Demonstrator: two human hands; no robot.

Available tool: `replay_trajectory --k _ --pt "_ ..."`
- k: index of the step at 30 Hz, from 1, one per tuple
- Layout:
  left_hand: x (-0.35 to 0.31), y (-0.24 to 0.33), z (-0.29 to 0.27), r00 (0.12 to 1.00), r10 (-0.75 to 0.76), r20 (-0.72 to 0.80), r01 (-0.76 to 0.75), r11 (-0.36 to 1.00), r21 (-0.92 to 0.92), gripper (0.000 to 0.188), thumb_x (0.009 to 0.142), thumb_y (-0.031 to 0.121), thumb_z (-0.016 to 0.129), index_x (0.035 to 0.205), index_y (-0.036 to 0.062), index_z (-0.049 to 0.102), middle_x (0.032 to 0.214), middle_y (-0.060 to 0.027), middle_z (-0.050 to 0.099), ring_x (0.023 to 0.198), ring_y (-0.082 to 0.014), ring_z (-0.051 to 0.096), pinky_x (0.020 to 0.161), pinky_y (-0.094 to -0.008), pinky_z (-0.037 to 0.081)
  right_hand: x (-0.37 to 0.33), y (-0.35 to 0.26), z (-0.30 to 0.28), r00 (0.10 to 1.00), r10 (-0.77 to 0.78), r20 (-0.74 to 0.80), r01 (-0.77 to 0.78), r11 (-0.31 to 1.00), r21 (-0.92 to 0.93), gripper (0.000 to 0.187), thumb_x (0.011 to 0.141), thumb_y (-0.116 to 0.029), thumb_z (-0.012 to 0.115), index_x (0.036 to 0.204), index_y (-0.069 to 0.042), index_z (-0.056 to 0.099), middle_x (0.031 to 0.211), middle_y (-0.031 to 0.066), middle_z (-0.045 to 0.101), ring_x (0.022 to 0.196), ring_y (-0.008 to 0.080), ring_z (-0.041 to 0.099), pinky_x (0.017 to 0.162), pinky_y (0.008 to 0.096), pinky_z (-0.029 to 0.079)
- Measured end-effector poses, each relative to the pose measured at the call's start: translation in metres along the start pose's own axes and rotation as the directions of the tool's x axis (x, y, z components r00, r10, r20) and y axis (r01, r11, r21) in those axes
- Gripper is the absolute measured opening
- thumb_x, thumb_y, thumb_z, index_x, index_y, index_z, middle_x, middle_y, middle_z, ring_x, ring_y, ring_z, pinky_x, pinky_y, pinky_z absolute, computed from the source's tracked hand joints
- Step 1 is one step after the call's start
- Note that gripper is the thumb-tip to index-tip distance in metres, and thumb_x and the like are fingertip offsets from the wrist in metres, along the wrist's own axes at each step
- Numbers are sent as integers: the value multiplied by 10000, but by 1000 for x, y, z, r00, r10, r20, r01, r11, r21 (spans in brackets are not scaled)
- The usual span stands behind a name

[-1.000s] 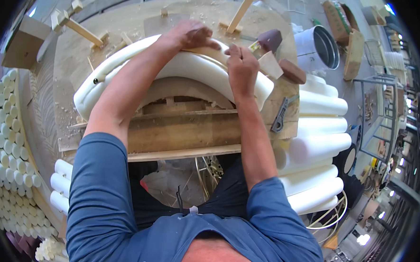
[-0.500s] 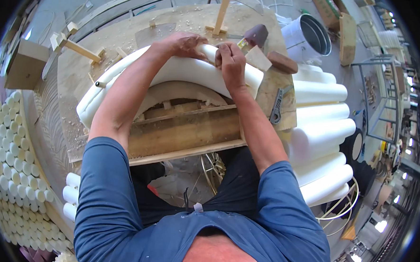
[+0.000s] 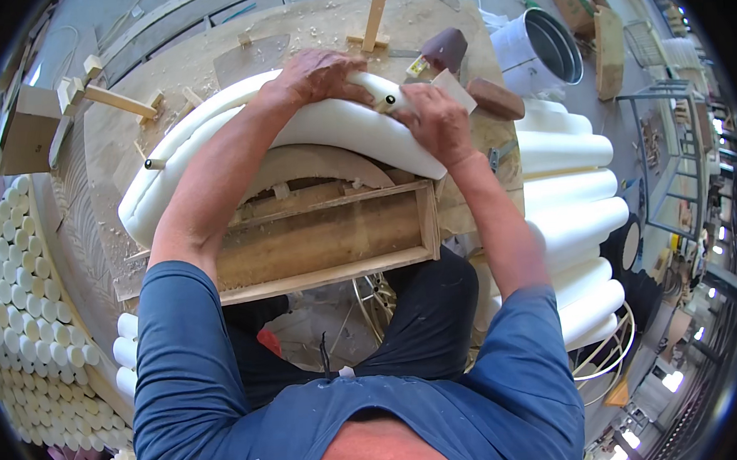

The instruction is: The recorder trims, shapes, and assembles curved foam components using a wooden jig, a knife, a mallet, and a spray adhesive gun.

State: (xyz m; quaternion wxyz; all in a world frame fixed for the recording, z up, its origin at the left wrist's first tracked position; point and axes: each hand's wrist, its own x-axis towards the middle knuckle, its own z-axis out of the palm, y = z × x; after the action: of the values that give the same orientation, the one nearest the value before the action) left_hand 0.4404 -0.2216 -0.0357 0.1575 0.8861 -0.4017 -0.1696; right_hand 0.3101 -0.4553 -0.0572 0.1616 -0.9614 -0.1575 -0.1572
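Observation:
A thick white foam-like arc [image 3: 338,125] with a lengthwise seam lies curved over a wooden frame [image 3: 328,249] with a rounded plywood top. My left hand [image 3: 320,76] is closed over the arc's far edge, its fingertips partly hidden. Toward the arc's right end, my right hand [image 3: 439,120] curls its fingers round it. Between the two hands a short peg or tube with a dark round end [image 3: 390,100] sticks out of the arc. A second, similar tube [image 3: 155,164] pokes out near the left end, beside my left forearm.
A pale block [image 3: 454,90], a brown block [image 3: 495,98] and a dark purple-brown object [image 3: 445,49] lie right of my right hand. Wooden uprights [image 3: 376,17] stand at the board's far edge. White rolls [image 3: 566,186] are stacked at right, near a metal bucket [image 3: 538,50].
My right hand has gone from a pinch near the middle to a grip farther right, uncovering the dark-ended tube. The arc has shifted slightly left, and the wooden frame has tilted a little.

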Motion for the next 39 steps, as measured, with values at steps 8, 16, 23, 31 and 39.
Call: replay_trajectory --k 8,16,23,31,39 --pt "9 -5 11 989 -145 -34 147 986 73 675 808 734 652 1182 178 735 1057 -162 758 1000 -380 716 885 -485 548 27 -27 6 931 343 -126 -279 889 363 297 986 -339 644 1029 -59 734 1012 146 733 943 308 700 805 395 538" --pt "14 -6 20 983 -70 -167 73 997 14 432 875 529 630 1014 140 758 959 -205 739 898 -401 712 805 -496 561 60 -82 29 744 666 53 -480 477 737 405 1018 -358 629 844 -1 707 665 120 656 653 208 658 657 363 516" --pt "22 -12 20 972 -158 -174 143 985 -95 518 822 631 669 979 145 759 892 -192 727 834 -390 703 754 -484 541 86 -37 50 780 626 -3 -470 589 658 361 1009 -313 645 827 -3 687 703 182 680 643 338 687 591 432 503" --pt "-58 -40 -23 985 -147 91 162 970 -181 733 939 628 613 1470 132 521 1326 -165 657 1245 -345 616 1025 -444 489 62 -29 -2 805 551 221 -339 120 933 241 1011 -200 625 1096 20 672 820 73 660 630 122 637 582 276 527" --pt "-199 -62 -6 869 -402 -289 468 858 213 944 811 750 657 1486 112 490 1316 -205 627 1214 -373 605 1003 -493 487 -33 -41 -19 988 -72 -140 50 986 -158 741 771 -551 810 1264 -30 623 1219 133 656 1113 338 634 961 469 480"
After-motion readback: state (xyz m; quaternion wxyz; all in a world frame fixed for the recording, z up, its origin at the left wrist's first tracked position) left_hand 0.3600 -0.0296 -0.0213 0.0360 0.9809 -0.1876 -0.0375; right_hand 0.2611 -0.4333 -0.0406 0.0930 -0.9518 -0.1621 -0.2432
